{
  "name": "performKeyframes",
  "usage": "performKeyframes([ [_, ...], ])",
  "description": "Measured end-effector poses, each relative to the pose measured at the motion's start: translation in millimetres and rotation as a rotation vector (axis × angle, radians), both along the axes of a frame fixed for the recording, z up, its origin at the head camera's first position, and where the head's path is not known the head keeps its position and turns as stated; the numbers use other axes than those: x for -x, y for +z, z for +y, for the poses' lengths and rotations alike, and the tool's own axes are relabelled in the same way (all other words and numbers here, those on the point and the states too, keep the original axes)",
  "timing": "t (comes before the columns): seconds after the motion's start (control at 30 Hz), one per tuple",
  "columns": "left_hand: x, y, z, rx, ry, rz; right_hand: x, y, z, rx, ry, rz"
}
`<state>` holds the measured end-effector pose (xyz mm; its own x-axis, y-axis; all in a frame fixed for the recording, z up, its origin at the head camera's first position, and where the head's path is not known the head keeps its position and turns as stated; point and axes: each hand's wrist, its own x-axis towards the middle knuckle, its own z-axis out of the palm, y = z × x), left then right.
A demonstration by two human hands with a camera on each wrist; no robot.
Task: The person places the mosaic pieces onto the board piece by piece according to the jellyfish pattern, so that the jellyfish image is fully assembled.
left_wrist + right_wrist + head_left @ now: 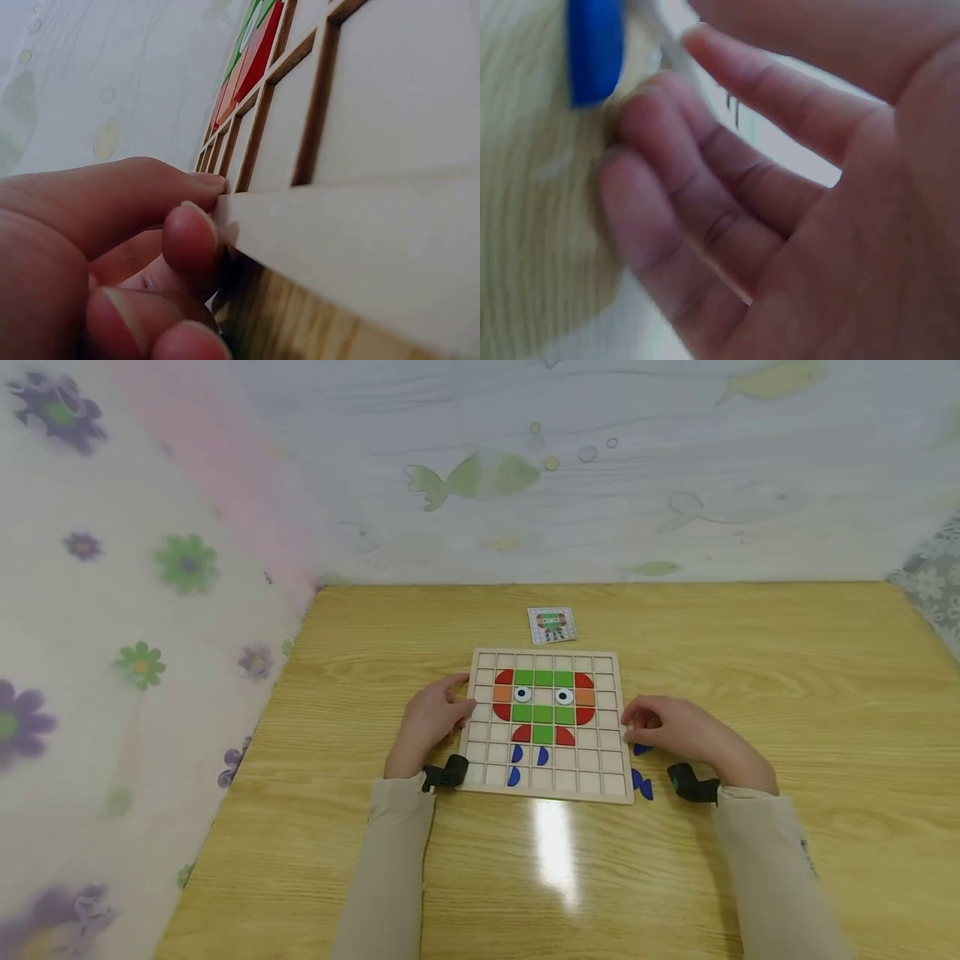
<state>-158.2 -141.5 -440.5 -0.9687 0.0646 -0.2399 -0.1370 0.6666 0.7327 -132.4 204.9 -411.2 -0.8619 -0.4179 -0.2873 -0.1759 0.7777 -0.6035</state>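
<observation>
A square wooden grid board (pixel 607 762) lies on the table, bearing red, green and orange pieces, two eye discs and a few blue half-round pieces (pixel 513 776). At its left edge my left hand (pixel 431 717) grips the rim (pixel 352 247) with its fingertips; the other fingers are bent beneath. My right hand (pixel 678 727) is beside the board's right edge, its fingers loosely curved with nothing visible between them. Close by its fingertips lies a loose blue piece (pixel 595 52), and more blue pieces (pixel 646 788) sit nearer me by the board's right side.
Beyond the board lies a small pattern card (pixel 552 625) with a similar coloured figure. The wooden table (pixel 787 685) meets a wall (pixel 637 485) printed with fish behind, and a flower-printed wall (pixel 187 610) on the left. Both wrists carry black camera mounts.
</observation>
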Motion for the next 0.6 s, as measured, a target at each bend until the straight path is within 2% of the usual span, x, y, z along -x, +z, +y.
performKeyframes([
  [0.13, 4.2, 3.1, 5.4, 0.048, -0.012, 0.003, -0.6, -1.7, 10, 0.012, 0.027, 0.010],
  [0.3, 9.7, 8.1, 7.3, 0.107, -0.068, -0.036, -1.8, -2.3, 16, 0.011, 0.097, 0.034],
  [0.43, 12.3, 10.3, 3.5, 0.093, -0.125, -0.086, 1.4, -6.2, 16, -0.004, 0.149, 0.077],
  [0.6, 16.5, 10.0, -0.5, 0.034, -0.202, -0.128, 5.5, -10.7, 16, -0.021, 0.137, 0.107],
])
